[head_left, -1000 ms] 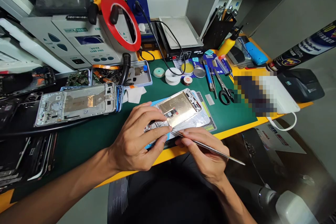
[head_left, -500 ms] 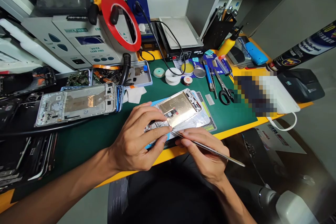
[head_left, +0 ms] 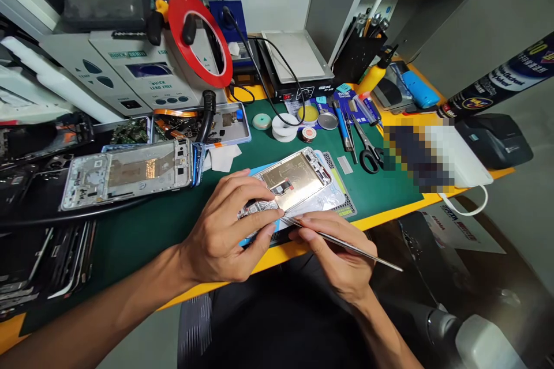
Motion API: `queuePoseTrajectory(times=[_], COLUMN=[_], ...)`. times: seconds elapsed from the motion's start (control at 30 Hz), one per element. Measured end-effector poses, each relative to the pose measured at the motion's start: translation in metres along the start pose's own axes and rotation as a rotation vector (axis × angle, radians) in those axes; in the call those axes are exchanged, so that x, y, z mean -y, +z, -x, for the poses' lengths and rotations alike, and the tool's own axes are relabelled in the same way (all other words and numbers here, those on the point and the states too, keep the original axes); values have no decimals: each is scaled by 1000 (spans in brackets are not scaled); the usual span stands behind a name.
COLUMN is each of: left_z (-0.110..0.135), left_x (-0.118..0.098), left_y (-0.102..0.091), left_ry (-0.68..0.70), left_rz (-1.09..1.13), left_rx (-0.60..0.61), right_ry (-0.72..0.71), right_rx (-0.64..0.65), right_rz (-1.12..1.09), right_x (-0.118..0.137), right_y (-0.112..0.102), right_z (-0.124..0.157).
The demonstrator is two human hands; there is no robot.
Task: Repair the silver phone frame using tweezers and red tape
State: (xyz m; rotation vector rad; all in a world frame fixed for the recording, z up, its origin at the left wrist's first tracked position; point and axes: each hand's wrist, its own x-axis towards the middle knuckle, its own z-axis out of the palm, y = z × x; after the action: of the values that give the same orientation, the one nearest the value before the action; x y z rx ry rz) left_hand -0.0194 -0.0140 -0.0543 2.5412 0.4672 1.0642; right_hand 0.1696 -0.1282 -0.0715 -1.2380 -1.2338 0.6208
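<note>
An opened phone frame [head_left: 296,179] with a gold-coloured inner plate lies on a blue mat near the front edge of the green work mat [head_left: 164,219]. My left hand [head_left: 225,230] rests on the phone's near end, with fingers curled and pressing on it. My right hand [head_left: 335,253] pinches thin metal tweezers [head_left: 341,242]. Their tip touches the phone's near end beside my left thumb.
A second stripped phone frame [head_left: 130,170] lies to the left, with more phone parts [head_left: 43,259] beyond it. Behind stand a soldering station [head_left: 142,72], a red-ringed lamp [head_left: 197,37], a hot plate [head_left: 296,57], solder reels [head_left: 283,124], scissors [head_left: 367,147] and a tool holder [head_left: 359,49].
Both hands stay almost still on the phone. The tweezers' far end shifts slightly, and the view drifts a little.
</note>
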Motion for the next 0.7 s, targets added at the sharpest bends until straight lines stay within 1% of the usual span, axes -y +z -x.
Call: queuePoseTrajectory(times=[0.7], left_z=[-1], left_x=[-2], left_y=[-1], left_ry=[-18], left_rz=[-7], left_rx=[-4], right_ry=[24], right_rx=[-25], right_rz=[-9], right_x=[1], right_y=[1], right_z=[-1])
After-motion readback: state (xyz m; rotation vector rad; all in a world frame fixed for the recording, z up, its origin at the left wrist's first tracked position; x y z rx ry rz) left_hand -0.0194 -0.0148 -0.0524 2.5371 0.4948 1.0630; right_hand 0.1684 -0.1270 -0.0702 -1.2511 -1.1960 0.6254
